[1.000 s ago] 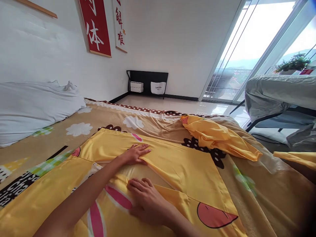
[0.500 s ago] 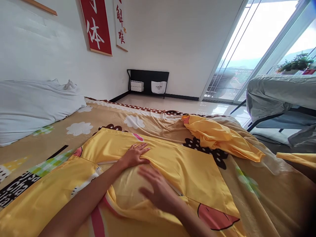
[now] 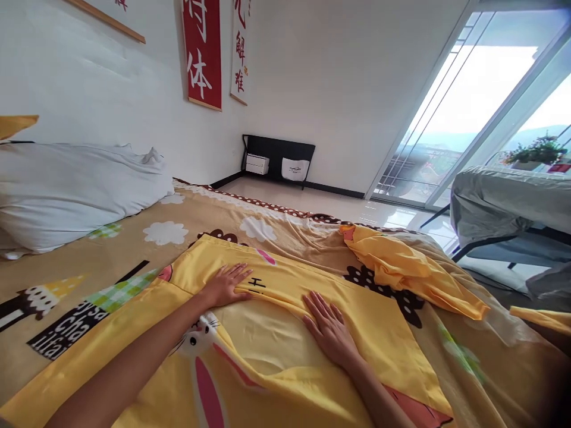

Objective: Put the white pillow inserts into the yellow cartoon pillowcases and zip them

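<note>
Your two palms lie flat on a yellow rabbit-print pillowcase (image 3: pixel 375 315), laid out directly in front of you on a tan patterned blanket (image 3: pixel 294 242). By the look of it, the spreading is well advanced: the far band of the pillowcase lies nearly flat, its far edge almost straight, with only shallow ripples close to your hands. Less settled is the middle, where the opening (image 3: pixel 272 336) gapes in a rounded shape, paler yellow cloth showing inside, and the near lip sags in loose folds beside the rabbit's ear. Those folds appear to be what remains unsmoothed.

Your left hand (image 3: pixel 226 285) rests on the far band of the pillowcase, toward its left end, fingers fanned lightly apart, thumb stretched along the rim of the gap. Your right hand (image 3: pixel 330 330) rests at the right side of the gap, fingers extended and slightly parted, the thumb held away from the palm. Neither hand pinches or grasps the fabric; both simply touch it from above.

Beyond the right part of the pillowcase, well apart from your fingers, sits a crumpled orange-yellow cloth (image 3: pixel 401 261), not spread out. A white pillow (image 3: pixel 89 196) lies beyond the pillowcase to its left.
</note>
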A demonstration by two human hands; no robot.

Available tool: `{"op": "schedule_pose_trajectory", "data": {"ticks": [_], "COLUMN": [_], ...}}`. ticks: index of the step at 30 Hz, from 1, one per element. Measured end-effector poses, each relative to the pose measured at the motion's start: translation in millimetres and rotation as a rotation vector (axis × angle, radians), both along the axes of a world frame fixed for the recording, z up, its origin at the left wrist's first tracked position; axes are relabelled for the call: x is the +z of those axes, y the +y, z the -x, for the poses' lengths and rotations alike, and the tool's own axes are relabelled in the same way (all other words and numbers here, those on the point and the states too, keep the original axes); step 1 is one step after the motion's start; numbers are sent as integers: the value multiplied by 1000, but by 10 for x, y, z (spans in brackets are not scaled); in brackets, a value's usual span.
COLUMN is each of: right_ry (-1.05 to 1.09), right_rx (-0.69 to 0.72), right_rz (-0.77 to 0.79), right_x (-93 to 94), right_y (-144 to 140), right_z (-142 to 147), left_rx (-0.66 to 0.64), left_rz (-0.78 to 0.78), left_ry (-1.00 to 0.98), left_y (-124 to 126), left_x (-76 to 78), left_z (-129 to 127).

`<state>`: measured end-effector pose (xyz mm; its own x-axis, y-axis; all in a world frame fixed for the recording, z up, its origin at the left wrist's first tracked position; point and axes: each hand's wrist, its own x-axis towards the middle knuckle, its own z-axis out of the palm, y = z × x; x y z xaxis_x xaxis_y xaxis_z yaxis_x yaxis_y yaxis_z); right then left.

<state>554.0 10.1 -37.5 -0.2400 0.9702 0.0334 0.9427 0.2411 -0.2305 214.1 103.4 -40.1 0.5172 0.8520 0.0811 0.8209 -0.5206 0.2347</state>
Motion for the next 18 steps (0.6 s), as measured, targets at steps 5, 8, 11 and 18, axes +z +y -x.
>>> {"op": "schedule_pose_trajectory", "data": {"ticks": [5,8,11,18], "right_ry": [-39,-69,-75,-31], "right_rx": [-16,-39,-49,-70], "right_rz": [-22,-16,14,27], "right_x": [-38,-39,-41,-163], "right_y": [14,17,29,59], "right_z": [5,12,9,-81], "left_rx": [72,183,219,501], "left_rz": [77,207,306,246], "left_ry": [-19,7,30,1], "left_y": [-103,-151,-157,-153], "left_x": [44,116,223,603], "left_z": [-11,-115,-38,1435]}}
